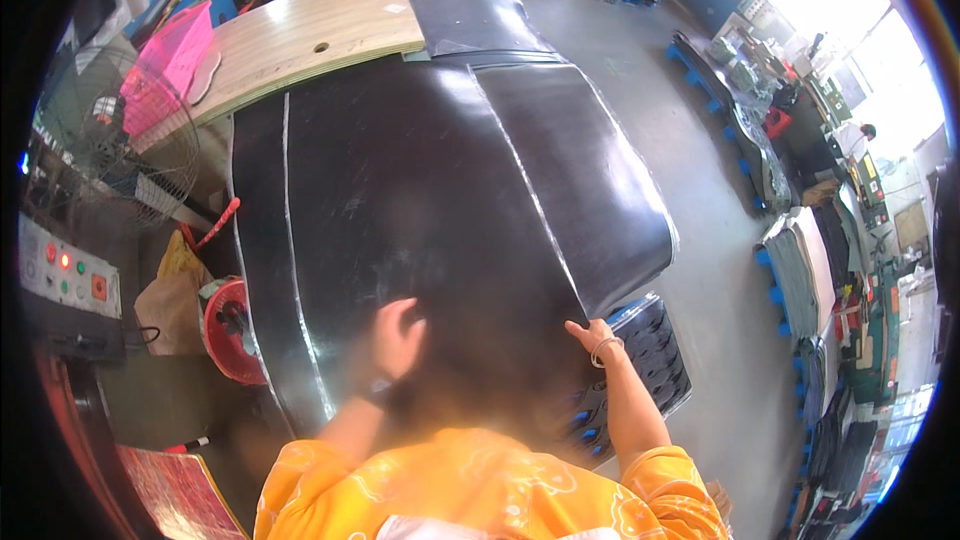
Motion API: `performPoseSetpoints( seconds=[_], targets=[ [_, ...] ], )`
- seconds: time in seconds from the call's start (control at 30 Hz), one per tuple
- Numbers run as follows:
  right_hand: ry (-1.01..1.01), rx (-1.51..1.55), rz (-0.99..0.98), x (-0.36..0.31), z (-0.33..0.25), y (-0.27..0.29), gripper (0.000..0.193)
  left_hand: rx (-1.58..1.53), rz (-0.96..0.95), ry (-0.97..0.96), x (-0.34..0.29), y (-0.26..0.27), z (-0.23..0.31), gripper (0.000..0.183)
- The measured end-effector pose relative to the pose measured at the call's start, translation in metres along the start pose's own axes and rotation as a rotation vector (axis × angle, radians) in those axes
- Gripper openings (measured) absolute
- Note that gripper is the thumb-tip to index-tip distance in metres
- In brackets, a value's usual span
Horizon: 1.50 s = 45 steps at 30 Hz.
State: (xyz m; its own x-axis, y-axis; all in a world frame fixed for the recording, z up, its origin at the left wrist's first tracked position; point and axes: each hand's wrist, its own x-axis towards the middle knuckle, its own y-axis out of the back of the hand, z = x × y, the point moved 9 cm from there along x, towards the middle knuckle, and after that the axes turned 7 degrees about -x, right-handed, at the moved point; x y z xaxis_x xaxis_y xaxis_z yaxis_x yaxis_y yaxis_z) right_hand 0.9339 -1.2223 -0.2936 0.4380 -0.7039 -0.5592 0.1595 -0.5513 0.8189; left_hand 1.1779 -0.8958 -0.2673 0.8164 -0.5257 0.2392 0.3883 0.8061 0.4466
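A large, shiny black rubber-like sheet (400,180) lies in front of me, with a pale line down its left side and a pale edge down its right. Another black sheet (590,180) shows beyond that right edge. My right hand (598,336), a bangle at its wrist, pinches the near right corner of the large sheet, thumb on top; its other fingers are partly hidden. Over the near middle of the sheet is my left hand (398,340), thumb and curved fingers apart, holding nothing. Whether it touches the sheet I cannot tell. Blur covers the sheet's near part.
A wooden board (310,35) lies across the far end, beside a pink basket (170,65). At left are a fan (120,140), a control box (70,265) and a red tub (225,330). A black pallet (655,355) stands at near right; stacked sheets (800,270) line the right side.
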Motion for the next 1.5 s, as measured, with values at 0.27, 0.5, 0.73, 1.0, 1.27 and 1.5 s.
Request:
performPoseSetpoints(
  seconds=[0.27,0.5,0.73,1.0,1.27,1.5],
  targets=[
    [0.760,-0.511,-0.110,-0.103,-0.240,0.010,0.043,-0.212,-0.357,0.368,0.192,-0.139,0.049,0.098],
    [0.678,-0.494,-0.180,-0.120,-0.231,0.020,0.041,0.249,-0.732,0.165,0.222,-0.183,0.040,0.052],
    [0.867,-0.540,-0.274,-0.176,-0.244,-0.008,0.039,-0.112,-0.417,0.254,0.157,-0.072,-0.051,0.054],
    [0.962,-0.491,-0.370,-0.219,-0.236,-0.025,0.036,-0.024,-0.036,0.299,0.084,0.019,-0.040,0.057],
    [0.988,-0.584,-0.404,-0.185,-0.255,-0.031,0.030,-0.512,-0.360,0.408,0.239,-0.033,-0.057,0.013],
    [0.848,-0.455,-0.599,-0.155,-0.252,-0.060,0.026,0.208,-0.195,0.400,0.436,-0.118,-0.036,0.073]
  ],
)
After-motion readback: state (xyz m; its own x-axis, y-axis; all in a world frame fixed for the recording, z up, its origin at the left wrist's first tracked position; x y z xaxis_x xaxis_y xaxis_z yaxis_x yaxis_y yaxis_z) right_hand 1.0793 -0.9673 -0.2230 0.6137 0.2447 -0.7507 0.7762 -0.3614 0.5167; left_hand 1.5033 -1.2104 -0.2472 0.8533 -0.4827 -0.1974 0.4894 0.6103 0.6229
